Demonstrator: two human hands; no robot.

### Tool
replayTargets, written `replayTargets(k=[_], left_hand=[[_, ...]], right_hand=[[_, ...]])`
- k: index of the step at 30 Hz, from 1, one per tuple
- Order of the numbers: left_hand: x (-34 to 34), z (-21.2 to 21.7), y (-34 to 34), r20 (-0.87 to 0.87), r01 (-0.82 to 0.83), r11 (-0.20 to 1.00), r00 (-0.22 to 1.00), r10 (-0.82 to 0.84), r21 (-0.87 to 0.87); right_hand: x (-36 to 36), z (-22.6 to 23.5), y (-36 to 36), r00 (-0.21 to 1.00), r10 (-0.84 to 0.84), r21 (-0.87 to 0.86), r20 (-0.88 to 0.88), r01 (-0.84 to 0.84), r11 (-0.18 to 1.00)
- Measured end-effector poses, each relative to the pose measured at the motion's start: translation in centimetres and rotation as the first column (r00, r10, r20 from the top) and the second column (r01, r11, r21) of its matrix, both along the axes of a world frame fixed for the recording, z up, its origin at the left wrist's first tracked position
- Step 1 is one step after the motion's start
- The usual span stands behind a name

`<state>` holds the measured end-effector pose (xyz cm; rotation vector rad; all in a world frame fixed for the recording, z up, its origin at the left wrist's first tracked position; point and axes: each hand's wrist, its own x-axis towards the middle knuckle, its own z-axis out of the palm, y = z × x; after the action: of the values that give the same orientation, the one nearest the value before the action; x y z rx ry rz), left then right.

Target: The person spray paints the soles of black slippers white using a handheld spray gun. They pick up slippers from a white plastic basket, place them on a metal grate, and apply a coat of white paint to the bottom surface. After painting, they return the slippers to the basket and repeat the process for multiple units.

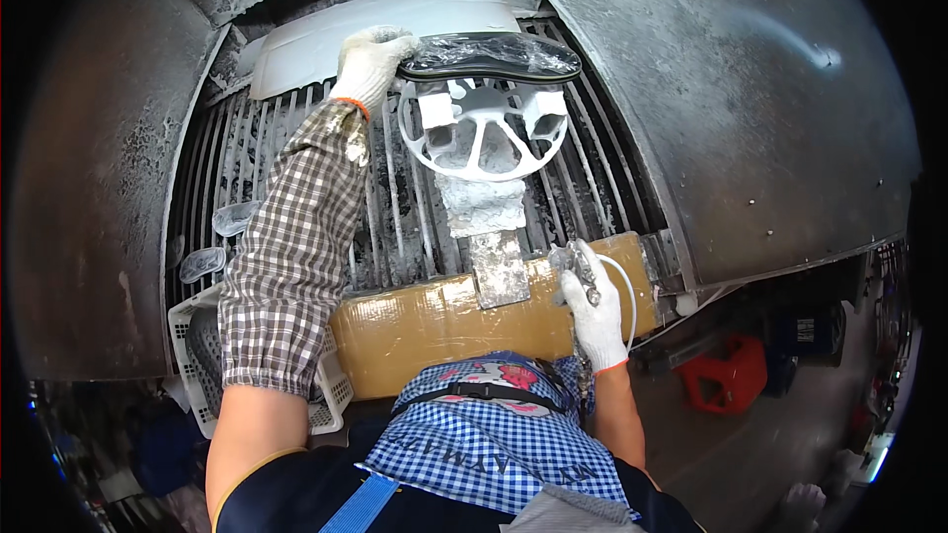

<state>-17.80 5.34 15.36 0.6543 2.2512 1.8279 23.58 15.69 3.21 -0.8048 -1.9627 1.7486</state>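
Shining by a wheel, a black piece is held by the left hand, a metal tool by the right hand.

The left glove and right glove are white with orange cuffs; the sleeve is brown-and-white checked, the apron blue-and-white gingham — pink print on top. The oblong piece is black, the spoked wheel white, the taped board golden brown.

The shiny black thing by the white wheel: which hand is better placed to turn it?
Probably the left hand: it's at the left end of the shiny black thing. The right hand is farther away, holding a metal tool.
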Motion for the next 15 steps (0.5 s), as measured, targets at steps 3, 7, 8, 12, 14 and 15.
replayTargets(k=[3,7,8,12,14,15], left_hand=[[-0.9,-1.6,-0.2,-0.087,-0.053,0.998,0.995,0.049,-0.044],[-1.6,-3.0,-0.3,-0.393,-0.223,0.954,0.91,0.13,-0.201],[0.3,-1.8,0.2,-0.619,-0.352,0.903,0.774,0.132,-0.248],[4.3,0.5,2.1,-0.832,-0.162,0.953,0.538,-0.133,-0.257],[6.5,2.0,4.2,-0.733,-0.092,0.857,0.568,-0.374,-0.508],[6.8,1.5,4.9,-0.786,-0.152,0.855,0.498,-0.367,-0.496]], right_hand=[[0.0,-0.4,0.1,1.0,0.008,0.009,-0.001,-0.008,1.0],[-0.1,-0.9,0.1,1.0,0.01,0.044,-0.016,-0.009,0.999],[-0.1,-1.2,0.2,1.0,-0.002,0.06,-0.025,0.004,0.998],[-0.3,-0.8,-0.1,1.0,0.006,0.018,0.008,-0.006,1.0],[-0.3,-0.9,-0.1,1.0,0.01,-0.01,0.026,-0.009,1.0],[-0.4,-0.7,-0.2,1.0,0.019,-0.002,0.023,-0.019,1.0]])
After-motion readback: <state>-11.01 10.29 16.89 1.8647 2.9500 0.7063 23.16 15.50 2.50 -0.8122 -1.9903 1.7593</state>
